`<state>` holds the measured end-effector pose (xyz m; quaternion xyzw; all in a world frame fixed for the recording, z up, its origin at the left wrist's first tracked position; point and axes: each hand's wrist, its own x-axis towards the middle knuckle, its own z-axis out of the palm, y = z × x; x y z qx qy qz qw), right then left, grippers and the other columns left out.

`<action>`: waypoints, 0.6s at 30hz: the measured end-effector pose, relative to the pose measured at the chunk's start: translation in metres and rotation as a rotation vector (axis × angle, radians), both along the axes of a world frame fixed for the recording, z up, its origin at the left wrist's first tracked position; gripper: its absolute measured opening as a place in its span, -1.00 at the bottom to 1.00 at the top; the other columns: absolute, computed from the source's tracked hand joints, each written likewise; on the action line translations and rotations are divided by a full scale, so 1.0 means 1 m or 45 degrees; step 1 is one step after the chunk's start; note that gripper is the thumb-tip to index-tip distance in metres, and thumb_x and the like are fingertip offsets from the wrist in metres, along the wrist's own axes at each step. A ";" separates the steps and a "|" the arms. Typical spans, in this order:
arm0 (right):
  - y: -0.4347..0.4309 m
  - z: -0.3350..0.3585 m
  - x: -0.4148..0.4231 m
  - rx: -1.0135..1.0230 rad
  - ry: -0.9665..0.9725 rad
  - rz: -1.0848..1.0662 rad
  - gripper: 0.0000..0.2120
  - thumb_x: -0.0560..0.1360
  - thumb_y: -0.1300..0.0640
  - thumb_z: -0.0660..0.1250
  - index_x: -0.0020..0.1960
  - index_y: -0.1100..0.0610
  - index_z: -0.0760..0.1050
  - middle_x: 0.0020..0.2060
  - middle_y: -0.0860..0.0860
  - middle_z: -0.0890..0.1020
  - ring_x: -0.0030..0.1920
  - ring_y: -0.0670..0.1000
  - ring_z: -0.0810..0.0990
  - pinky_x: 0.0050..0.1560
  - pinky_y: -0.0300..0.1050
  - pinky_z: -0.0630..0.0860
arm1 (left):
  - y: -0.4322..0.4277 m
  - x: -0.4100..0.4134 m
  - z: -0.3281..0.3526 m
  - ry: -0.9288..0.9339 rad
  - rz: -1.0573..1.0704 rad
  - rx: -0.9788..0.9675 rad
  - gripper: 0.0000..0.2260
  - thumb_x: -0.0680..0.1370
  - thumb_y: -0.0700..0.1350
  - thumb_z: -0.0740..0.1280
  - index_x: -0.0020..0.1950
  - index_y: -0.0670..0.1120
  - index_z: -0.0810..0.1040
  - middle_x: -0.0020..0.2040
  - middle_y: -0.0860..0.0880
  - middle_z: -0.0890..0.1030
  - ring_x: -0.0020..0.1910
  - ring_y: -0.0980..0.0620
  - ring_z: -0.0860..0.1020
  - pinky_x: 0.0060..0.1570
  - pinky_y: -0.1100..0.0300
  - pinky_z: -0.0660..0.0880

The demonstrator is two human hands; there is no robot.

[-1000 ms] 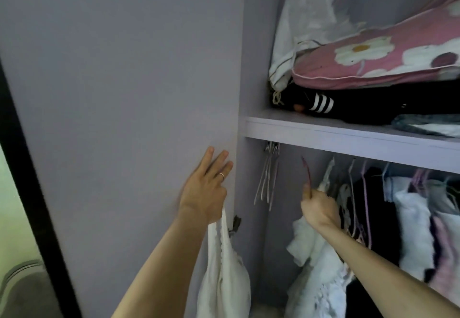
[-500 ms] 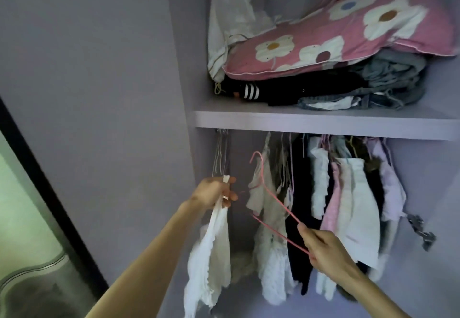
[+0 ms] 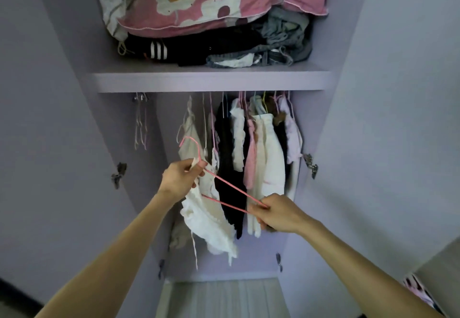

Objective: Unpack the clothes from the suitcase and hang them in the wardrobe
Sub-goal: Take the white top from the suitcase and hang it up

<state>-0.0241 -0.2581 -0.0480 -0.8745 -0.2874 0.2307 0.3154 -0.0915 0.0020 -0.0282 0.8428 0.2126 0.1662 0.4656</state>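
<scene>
While the left hand [image 3: 179,178] pinches a white garment [image 3: 209,223] against the neck of a pink hanger [image 3: 234,187], the right hand [image 3: 278,214] grips the hanger's far corner, both held before the hung clothes [image 3: 263,158] inside the wardrobe [image 3: 119,123], below its shelf [image 3: 211,82] of folded things.

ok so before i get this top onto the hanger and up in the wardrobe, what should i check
1. The left hand grips the white top and the pink hanger below its hook: ok.
2. The right hand pinches the hanger's far corner: ok.
3. Top spread over both hanger arms: not ok, the arm toward the right hand is bare.
4. Hook free to catch: ok, it sticks up clear.
5. Gap between the spare hangers and the hung clothes: ok.
6. The rail itself: cannot tell, hidden by the shelf.
</scene>
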 end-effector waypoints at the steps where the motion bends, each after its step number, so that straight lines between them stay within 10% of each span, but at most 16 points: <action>1: -0.004 0.001 0.001 -0.030 0.000 0.009 -0.58 0.55 -0.16 0.25 -0.35 0.07 0.56 -0.38 -0.02 0.69 -0.33 0.06 0.68 -0.14 -0.04 0.63 | -0.009 0.002 0.000 0.009 -0.004 0.043 -0.66 0.57 0.18 0.33 -0.16 -0.05 0.68 -0.23 0.08 0.68 -0.50 0.17 0.50 -0.30 0.13 0.51; 9: 0.004 0.009 0.005 0.236 0.236 -0.009 -0.77 0.62 0.04 0.25 -0.13 0.15 0.52 -0.39 -0.07 0.62 -0.54 -0.14 0.43 -0.50 -0.29 0.37 | -0.076 0.016 -0.007 0.151 -0.179 0.124 -0.63 0.57 0.16 0.35 -0.22 -0.11 0.66 -0.43 0.18 0.60 -0.48 0.21 0.53 -0.49 0.43 0.32; 18: 0.004 -0.018 0.026 0.262 0.103 0.039 -0.90 0.61 -0.03 0.26 -0.03 -0.06 0.52 -0.23 -0.13 0.66 -0.37 -0.13 0.49 -0.27 -0.15 0.44 | -0.083 0.016 -0.012 0.316 -0.242 0.061 -0.52 0.44 0.21 0.47 -0.12 -0.25 0.64 -0.36 -0.08 0.44 -0.43 0.08 0.45 -0.37 0.20 0.41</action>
